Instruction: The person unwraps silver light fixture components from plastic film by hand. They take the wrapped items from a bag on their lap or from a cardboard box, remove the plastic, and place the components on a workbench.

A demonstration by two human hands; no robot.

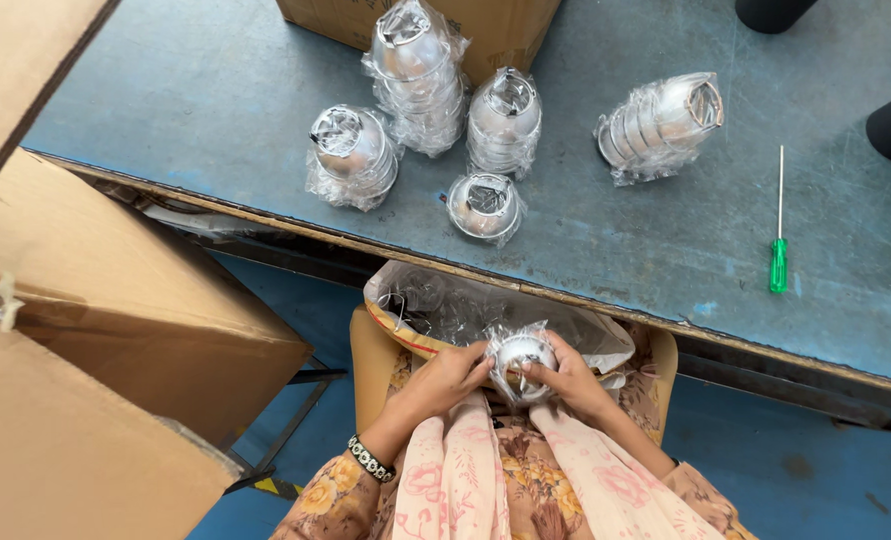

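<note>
Wrapped bowl stacks (421, 110) crowd table centre; open table (166, 90) left; screwdriver (779, 240) right.

head cam | looks steeply down | near hands (506, 378) | table (216, 110) edge beyond

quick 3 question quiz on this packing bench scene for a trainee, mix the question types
1. True or false: both hands hold one plastic-wrapped metal bowl.
2. Which tool lies on the blue table? A) hammer B) green-handled screwdriver C) pliers
3. Fill in: the left hand has a beaded ____ at its wrist.

Key
1. True; the right hand grips it too.
2. B
3. bracelet
</note>
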